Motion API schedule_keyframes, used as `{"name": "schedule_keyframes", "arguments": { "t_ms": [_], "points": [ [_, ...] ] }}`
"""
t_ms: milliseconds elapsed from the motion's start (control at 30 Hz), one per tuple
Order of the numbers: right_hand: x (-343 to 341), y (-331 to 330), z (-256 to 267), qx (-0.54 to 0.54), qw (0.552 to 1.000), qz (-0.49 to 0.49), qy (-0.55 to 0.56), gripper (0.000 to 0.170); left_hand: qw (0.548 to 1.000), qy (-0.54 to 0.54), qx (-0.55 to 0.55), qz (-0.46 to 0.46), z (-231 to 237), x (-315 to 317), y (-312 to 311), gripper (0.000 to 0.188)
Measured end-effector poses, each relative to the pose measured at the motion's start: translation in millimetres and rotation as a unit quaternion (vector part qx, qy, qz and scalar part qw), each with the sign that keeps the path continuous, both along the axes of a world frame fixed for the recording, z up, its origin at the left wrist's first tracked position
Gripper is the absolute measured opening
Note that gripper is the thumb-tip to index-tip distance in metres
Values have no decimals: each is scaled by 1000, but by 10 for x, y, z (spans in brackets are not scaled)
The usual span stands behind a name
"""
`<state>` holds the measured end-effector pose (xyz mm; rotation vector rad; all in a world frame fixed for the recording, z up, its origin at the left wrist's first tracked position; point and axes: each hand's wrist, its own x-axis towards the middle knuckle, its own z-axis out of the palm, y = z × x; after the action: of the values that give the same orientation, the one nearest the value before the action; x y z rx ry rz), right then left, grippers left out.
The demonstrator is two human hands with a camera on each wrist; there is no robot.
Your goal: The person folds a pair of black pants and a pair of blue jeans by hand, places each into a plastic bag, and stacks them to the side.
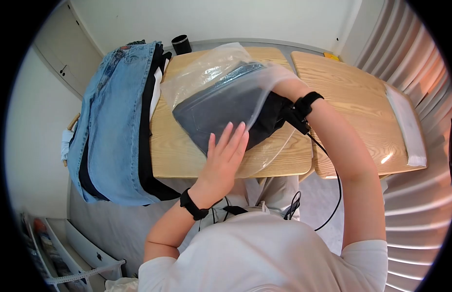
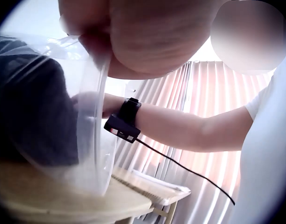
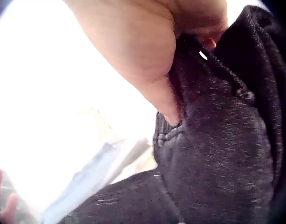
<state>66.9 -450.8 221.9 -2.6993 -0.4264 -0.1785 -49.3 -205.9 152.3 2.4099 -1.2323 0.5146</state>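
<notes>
A frosted clear plastic bag (image 1: pixel 206 73) lies across the wooden table with folded black jeans (image 1: pixel 270 121) partly inside it. Seen through the film, the covered part looks grey, with pocket stitching. My left hand (image 1: pixel 225 155) is at the near side of the bag's mouth, fingers extended over the film; in the left wrist view the bag's edge (image 2: pixel 102 121) runs up between thumb and fingers. Reaching into the mouth from the right, my right hand (image 1: pixel 287 85) grips the jeans. The right wrist view shows its thumb against the dark denim (image 3: pixel 217 140).
Blue jeans (image 1: pixel 114 112) are piled over black garments at the left. A second wooden table (image 1: pixel 352 97) adjoins on the right, bearing a flat white packet (image 1: pixel 406 126). Behind stands a black bin (image 1: pixel 181 45). A cable (image 1: pixel 339 190) trails from the right wrist camera.
</notes>
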Motion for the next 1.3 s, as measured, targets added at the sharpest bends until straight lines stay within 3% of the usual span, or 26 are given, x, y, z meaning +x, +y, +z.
{"name": "schedule_keyframes", "arguments": {
  "t_ms": [33, 67, 167, 233, 267, 333, 367, 400, 433, 467, 500, 533, 567, 600, 667, 767, 967, 1167, 1300],
  "points": [
    [35, -101, -146, -27, 996, 54, -71, 33, 999, 25, 21, -23, -82, -3, 18, 68],
    [243, -309, -607, -89, 994, -35, -49, 27, 997, 50, 42, -45, -133, -22, 32, 70],
    [71, -319, -911, -111, 992, -58, -34, 38, 992, 70, 80, -71, -225, -137, 58, 71],
    [-8, -233, -1029, -178, 951, -87, -239, 31, 990, 85, 83, -78, -252, -194, 78, 72],
    [-117, -154, -1081, -177, 951, -87, -238, 31, 989, 81, 92, -80, -260, -208, 103, 73],
    [-488, 133, -1066, -50, 959, -97, -262, 41, 988, 80, 99, -83, -282, -206, 160, 74],
    [-654, 177, -1122, 70, 962, -103, -242, 44, 990, 93, 77, -76, -313, -210, 199, 74],
    [-806, 213, -1177, 188, 952, -106, -217, 47, 991, 106, 54, -66, -345, -229, 225, 74],
    [-921, 276, -1294, 325, 916, -173, -162, 41, 992, 103, 36, -62, -343, -240, 236, 72],
    [-1033, 280, -1356, 322, 918, -172, -154, 41, 992, 110, 33, -59, -354, -252, 236, 72],
    [-1139, 310, -1303, 513, 826, -235, 2, 39, 992, 104, 22, -62, -360, -253, 240, 72],
    [-1197, 325, -1257, 666, 672, -282, 156, 36, 993, 96, 12, -66, -363, -251, 244, 72],
    [-1206, 293, -1238, 717, 603, -252, 242, 32, 994, 91, 8, -68, -363, -252, 239, 71],
    [-1167, 287, -1259, 717, 603, -253, 243, 32, 993, 92, 7, -68, -357, -255, 238, 71],
    [-1057, 268, -1305, 782, 520, -198, 281, 28, 992, 101, 12, -74, -338, -253, 237, 71],
    [-958, 328, -1043, 768, 502, -245, 313, 25, 992, 97, 16, -74, -349, -249, 258, 70],
    [-916, 401, -846, 808, 474, -179, 299, 23, 993, 96, -9, -62, -300, -223, 381, 71],
    [-793, 365, -1076, 817, 436, -165, 340, 24, 992, 98, -43, -64, -337, -210, 378, 69],
    [-705, 381, -1221, 808, 447, -161, 348, 27, 998, 51, -29, -33, -278, -240, 383, 63]
  ]
}}
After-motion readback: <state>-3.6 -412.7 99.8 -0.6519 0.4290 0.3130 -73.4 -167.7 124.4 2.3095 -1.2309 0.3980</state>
